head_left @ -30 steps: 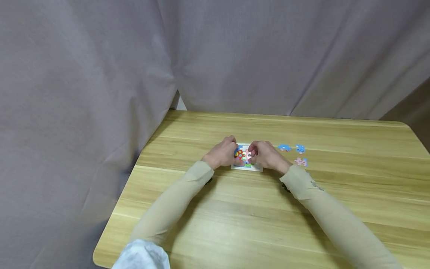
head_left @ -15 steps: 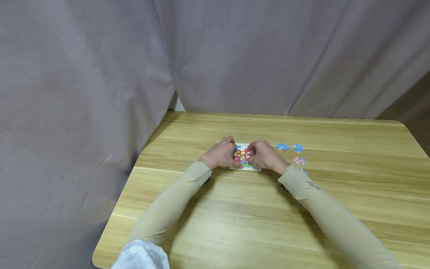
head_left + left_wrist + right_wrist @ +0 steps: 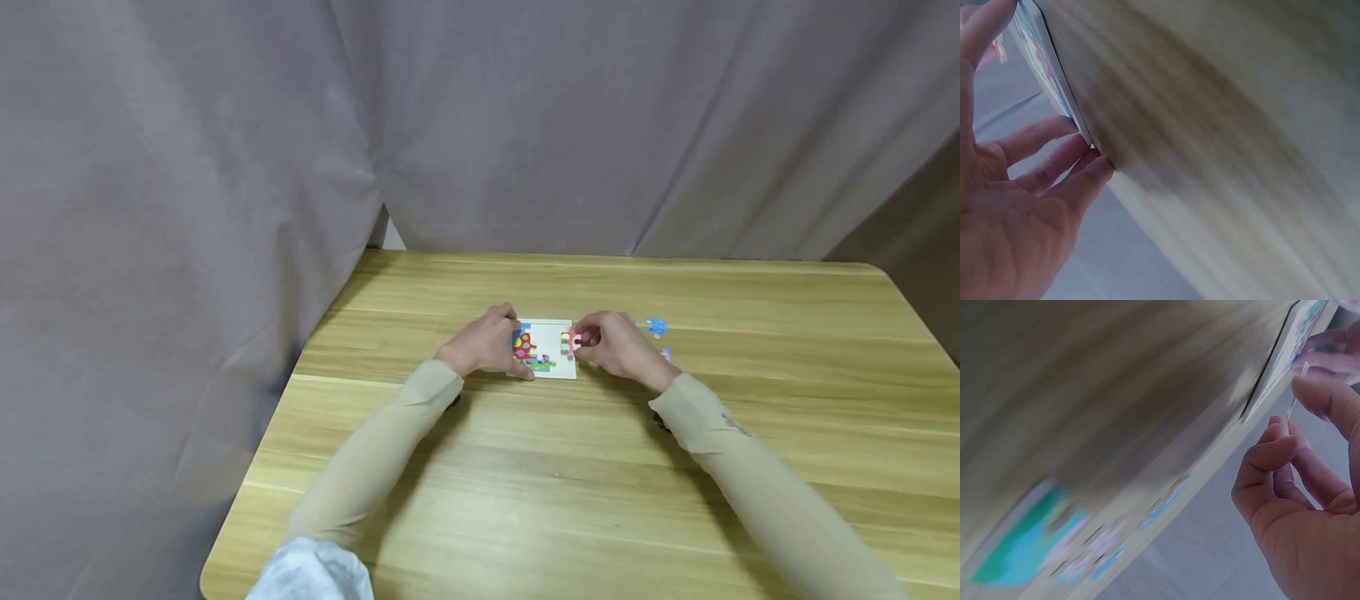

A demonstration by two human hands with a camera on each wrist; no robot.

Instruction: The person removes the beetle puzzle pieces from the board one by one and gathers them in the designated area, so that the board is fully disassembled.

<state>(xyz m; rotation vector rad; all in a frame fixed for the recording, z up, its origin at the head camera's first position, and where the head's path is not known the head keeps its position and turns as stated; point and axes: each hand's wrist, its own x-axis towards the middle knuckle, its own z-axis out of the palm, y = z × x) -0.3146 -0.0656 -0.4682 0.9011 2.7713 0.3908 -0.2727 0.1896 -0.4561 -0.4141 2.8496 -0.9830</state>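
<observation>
My left hand (image 3: 483,343) holds the left side of a small white puzzle tray (image 3: 551,333), thumb at its near edge and fingers at the far one. In the left wrist view, the fingertips touch the tray's rim (image 3: 1063,81). Joined pieces with a red spotted picture (image 3: 522,344) lie in the tray's left part, partly under that hand. My right hand (image 3: 621,346) pinches a red and pink puzzle piece (image 3: 568,342) above the tray's right edge. In the right wrist view, this piece (image 3: 1294,400) appears edge-on between thumb and fingers.
Loose blue puzzle pieces (image 3: 656,327) lie on the wooden table (image 3: 555,467) beyond the right hand, which partly hides others. Several pieces, one green and blue (image 3: 1029,537), show blurred in the right wrist view. A grey curtain (image 3: 510,150) hangs behind the table.
My right hand has moved right with the pinched piece, away from the red spotted pieces. More of the tray's white floor shows. The left hand keeps its hold on the tray.
</observation>
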